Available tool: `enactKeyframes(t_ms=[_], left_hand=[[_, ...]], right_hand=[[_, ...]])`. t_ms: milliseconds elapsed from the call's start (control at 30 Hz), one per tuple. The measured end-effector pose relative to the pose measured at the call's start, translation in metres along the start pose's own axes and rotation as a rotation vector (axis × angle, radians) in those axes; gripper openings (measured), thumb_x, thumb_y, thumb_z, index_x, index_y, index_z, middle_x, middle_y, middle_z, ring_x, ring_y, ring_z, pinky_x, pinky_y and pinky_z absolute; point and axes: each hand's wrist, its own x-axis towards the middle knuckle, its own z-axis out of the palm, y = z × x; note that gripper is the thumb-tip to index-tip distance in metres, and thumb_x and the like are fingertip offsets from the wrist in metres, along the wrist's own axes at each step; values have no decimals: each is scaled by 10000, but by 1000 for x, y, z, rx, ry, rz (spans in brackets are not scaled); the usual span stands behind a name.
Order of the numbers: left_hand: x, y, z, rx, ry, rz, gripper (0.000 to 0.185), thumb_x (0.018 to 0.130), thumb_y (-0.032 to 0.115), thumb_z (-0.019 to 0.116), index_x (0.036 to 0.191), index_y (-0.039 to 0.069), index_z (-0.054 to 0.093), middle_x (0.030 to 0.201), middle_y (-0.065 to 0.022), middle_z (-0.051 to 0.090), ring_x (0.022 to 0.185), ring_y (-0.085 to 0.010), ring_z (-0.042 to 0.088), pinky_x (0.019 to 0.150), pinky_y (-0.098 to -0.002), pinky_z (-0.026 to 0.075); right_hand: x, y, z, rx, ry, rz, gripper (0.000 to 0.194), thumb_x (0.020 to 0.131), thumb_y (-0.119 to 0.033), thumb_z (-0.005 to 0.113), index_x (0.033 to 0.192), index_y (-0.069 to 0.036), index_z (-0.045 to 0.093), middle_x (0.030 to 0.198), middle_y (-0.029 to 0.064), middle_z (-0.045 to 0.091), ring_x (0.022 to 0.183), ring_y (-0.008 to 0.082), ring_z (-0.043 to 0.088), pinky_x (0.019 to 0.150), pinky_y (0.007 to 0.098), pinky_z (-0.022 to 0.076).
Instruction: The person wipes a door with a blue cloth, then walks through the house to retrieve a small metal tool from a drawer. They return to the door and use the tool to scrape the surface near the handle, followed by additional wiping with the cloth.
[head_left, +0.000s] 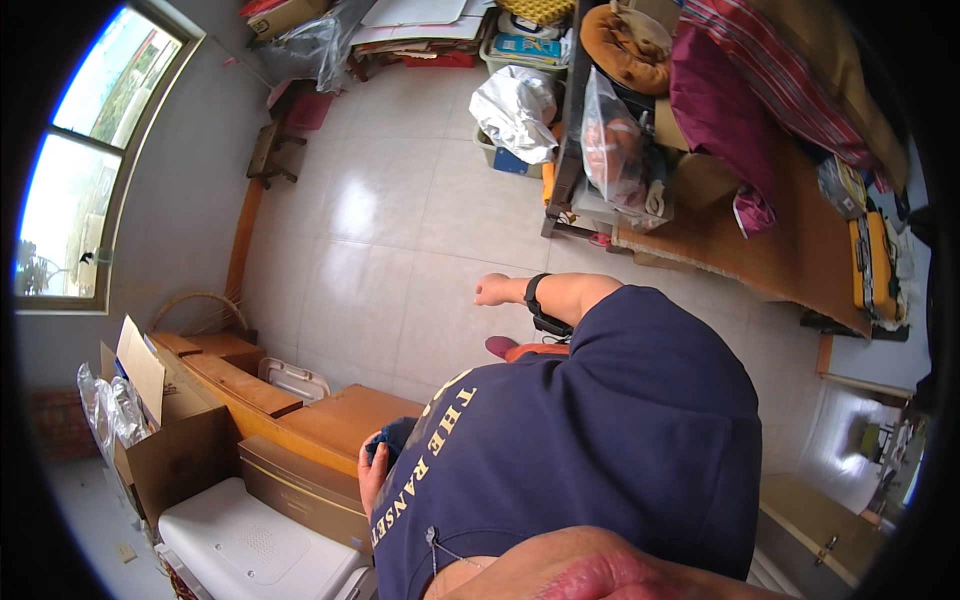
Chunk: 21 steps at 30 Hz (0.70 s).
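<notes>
Dark blue cloth (391, 441) is bunched in my left hand (373, 474), close against the front of my navy T-shirt (600, 442); the shirt hides part of both. A long orange-brown wooden piece of furniture (352, 409) lies just beyond that hand. My right hand (492, 289) hangs over the pale tiled floor (375, 277), its fingers curled in and nothing visible in them. A black band (534, 294) circles the right wrist. Below that arm, a dark red shoe tip (498, 346) shows.
A white lidded bin (259, 536), a brown box (304, 487) and an open cardboard box (176, 427) stand at lower left. A small wooden stool (268, 154) is by the wall. At right, a cluttered table (795, 247) bears fabric and a yellow case (874, 262).
</notes>
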Motion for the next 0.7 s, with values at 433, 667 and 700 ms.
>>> enactKeyframes(t_ms=[433,667,700], left_hand=[[-33,-21,10,8,-134,-22,369,906,273,689,1202,66,613,1048,-69,662,924,-150,628,797,-312,533],[-86,-56,-17,156,-29,177,475,864,390,730,1181,49,634,1061,-76,674,1016,-167,606,915,-322,483],[-91,-58,-20,105,-35,162,460,863,382,736,1171,55,637,1054,-68,675,1005,-160,609,909,-318,485]], right_hand=[[-156,117,71,440,-40,-50,343,915,-380,606,765,-73,636,581,35,564,530,155,521,508,356,439],[-91,16,83,83,-442,121,330,914,-373,612,777,-73,637,588,32,567,533,149,518,509,351,438],[-84,0,86,51,-458,101,328,914,-372,613,778,-73,637,589,31,567,534,149,518,509,350,437]])
